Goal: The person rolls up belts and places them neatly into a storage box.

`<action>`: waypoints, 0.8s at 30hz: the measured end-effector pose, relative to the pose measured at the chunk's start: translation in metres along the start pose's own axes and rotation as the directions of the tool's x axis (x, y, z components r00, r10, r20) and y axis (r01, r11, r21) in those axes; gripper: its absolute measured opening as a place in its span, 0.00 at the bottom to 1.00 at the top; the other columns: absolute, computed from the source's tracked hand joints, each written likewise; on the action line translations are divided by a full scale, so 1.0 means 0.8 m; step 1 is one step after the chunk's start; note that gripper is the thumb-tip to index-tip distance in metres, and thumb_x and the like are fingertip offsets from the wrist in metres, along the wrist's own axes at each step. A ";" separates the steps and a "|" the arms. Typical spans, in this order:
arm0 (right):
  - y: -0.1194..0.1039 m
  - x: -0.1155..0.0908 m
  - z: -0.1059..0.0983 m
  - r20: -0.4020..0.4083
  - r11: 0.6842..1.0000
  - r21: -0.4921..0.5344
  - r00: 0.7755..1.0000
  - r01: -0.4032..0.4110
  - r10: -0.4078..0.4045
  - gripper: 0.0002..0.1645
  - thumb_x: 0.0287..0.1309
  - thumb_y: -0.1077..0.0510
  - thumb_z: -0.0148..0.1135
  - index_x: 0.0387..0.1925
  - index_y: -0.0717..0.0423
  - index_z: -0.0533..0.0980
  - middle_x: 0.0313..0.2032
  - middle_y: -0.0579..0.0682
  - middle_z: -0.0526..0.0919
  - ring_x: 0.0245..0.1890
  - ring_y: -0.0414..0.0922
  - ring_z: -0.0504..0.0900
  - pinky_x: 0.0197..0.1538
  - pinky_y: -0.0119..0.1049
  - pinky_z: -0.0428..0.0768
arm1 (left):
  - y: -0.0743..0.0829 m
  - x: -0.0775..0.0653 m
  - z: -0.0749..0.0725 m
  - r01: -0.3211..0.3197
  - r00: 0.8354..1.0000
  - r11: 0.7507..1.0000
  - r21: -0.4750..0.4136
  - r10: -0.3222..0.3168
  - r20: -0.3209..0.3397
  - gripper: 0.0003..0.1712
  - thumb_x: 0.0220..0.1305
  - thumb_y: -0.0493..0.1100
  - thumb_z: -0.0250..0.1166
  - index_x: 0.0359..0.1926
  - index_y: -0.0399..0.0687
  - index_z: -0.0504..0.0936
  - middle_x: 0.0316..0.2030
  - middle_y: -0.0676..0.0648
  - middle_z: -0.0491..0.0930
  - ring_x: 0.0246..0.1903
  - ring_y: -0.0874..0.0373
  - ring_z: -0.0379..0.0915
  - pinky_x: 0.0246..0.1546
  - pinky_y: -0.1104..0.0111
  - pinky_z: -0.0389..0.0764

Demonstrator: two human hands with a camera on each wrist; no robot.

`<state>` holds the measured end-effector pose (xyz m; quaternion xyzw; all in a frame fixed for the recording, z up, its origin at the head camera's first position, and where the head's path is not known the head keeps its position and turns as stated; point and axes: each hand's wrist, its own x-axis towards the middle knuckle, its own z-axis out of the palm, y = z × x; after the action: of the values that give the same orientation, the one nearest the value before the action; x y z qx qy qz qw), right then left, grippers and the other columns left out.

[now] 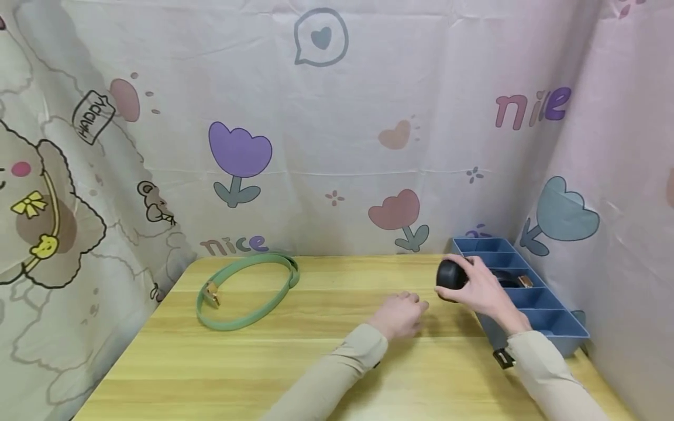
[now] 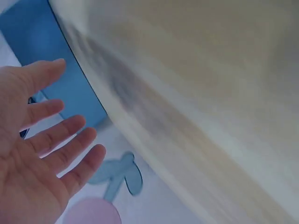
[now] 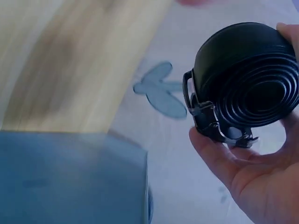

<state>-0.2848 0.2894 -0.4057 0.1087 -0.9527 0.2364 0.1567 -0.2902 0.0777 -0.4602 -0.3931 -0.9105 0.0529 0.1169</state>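
My right hand (image 1: 483, 287) grips a tightly rolled black belt (image 1: 450, 280), held above the table beside the compartment box. In the right wrist view the coiled layers and the silver buckle (image 3: 224, 128) of the belt show, with fingers and thumb around the roll. My left hand (image 1: 399, 316) is over the middle right of the table and holds nothing; its fingers are spread in the left wrist view. On the left of the table lies a green belt (image 1: 239, 323) in a loose loop, its gold-toned buckle (image 1: 211, 293) at the loop's left side.
A blue-grey box (image 1: 558, 330) with a row of compartments stands along the table's right side. One compartment has a dark coiled item (image 1: 505, 279) with a brownish metallic piece. Patterned cloth (image 1: 326, 117) hangs behind the wooden table (image 1: 221, 374) and at both sides.
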 end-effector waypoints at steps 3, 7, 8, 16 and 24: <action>0.015 -0.009 -0.015 -0.053 0.997 0.027 0.996 -0.068 0.070 0.48 0.46 0.29 0.70 0.65 0.43 0.66 0.52 0.67 0.67 0.41 0.59 0.74 0.32 0.42 0.73 | 0.019 0.006 0.001 -0.045 0.999 0.999 0.015 0.045 0.012 0.24 0.60 0.60 0.67 0.55 0.62 0.76 0.47 0.56 0.79 0.47 0.63 0.75 0.49 0.71 0.77; 0.033 -0.017 -0.032 -0.137 0.987 0.053 0.978 -0.150 0.156 0.49 0.49 0.31 0.69 0.64 0.49 0.61 0.52 0.68 0.67 0.42 0.60 0.71 0.32 0.39 0.68 | 0.041 0.017 -0.004 -0.062 0.998 0.998 -0.003 0.062 0.014 0.27 0.60 0.61 0.67 0.59 0.65 0.73 0.48 0.58 0.78 0.48 0.64 0.75 0.50 0.73 0.77; 0.038 -0.018 -0.037 -0.150 0.983 0.060 0.972 -0.172 0.180 0.49 0.49 0.31 0.68 0.64 0.51 0.60 0.52 0.68 0.66 0.43 0.60 0.70 0.32 0.39 0.67 | 0.046 0.021 -0.005 -0.063 0.998 0.998 -0.005 0.063 0.010 0.28 0.60 0.62 0.66 0.59 0.65 0.73 0.48 0.58 0.78 0.48 0.65 0.75 0.50 0.73 0.77; 0.069 -0.028 -0.068 -0.166 0.940 0.058 0.926 -0.335 0.340 0.54 0.53 0.28 0.62 0.68 0.55 0.55 0.58 0.76 0.57 0.43 0.65 0.67 0.31 0.44 0.67 | 0.089 0.044 -0.024 -0.083 0.996 0.996 -0.044 0.083 -0.015 0.41 0.62 0.63 0.64 0.71 0.67 0.57 0.61 0.55 0.71 0.57 0.63 0.72 0.54 0.72 0.76; 0.086 -0.039 -0.061 -0.036 0.907 -0.058 0.909 -0.417 0.416 0.60 0.53 0.24 0.58 0.67 0.64 0.53 0.55 0.81 0.51 0.36 0.72 0.68 0.33 0.63 0.70 | 0.118 0.050 -0.027 -0.086 0.994 0.996 -0.031 0.088 0.060 0.47 0.62 0.66 0.62 0.75 0.74 0.46 0.72 0.56 0.57 0.65 0.63 0.65 0.56 0.71 0.75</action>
<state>-0.2629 0.3763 -0.4045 -0.1049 -0.9592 0.2350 0.1169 -0.2447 0.1715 -0.4506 -0.4320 -0.8964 0.0570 0.0808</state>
